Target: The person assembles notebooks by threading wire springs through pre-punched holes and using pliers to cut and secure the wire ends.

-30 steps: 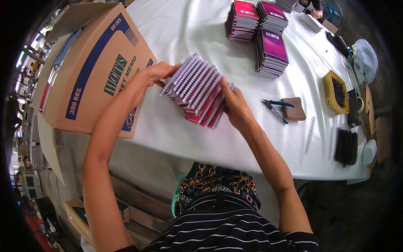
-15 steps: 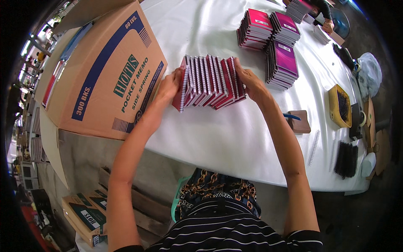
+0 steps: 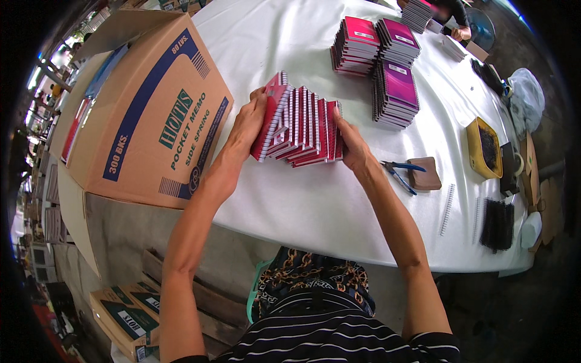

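Observation:
A row of red spiral notebooks (image 3: 302, 130) is squeezed between my two hands over the white-covered table, spiral edges facing up. My left hand (image 3: 249, 121) presses its fingers against the outer cover at the left end, where the notebooks lean over. At the right end, my right hand (image 3: 354, 142) grips the last notebook with the thumb along its top. Beyond the right hand stand stacks of notebooks: one red stack (image 3: 360, 45) and two purple stacks, the nearer purple stack (image 3: 396, 91) closest to me.
To the left stands a big open cardboard box (image 3: 163, 115). On the right lie blue-handled pliers (image 3: 396, 172), a brown pad (image 3: 425, 174), a yellow tray (image 3: 484, 148), loose wire spirals (image 3: 448, 209) and a black bundle (image 3: 497, 225). A co-worker's hand (image 3: 461, 32) shows at the far right.
The notebooks have been drawn closer together, and those at the left end now tilt more. My right hand has moved slightly left and down, uncovering the pliers.

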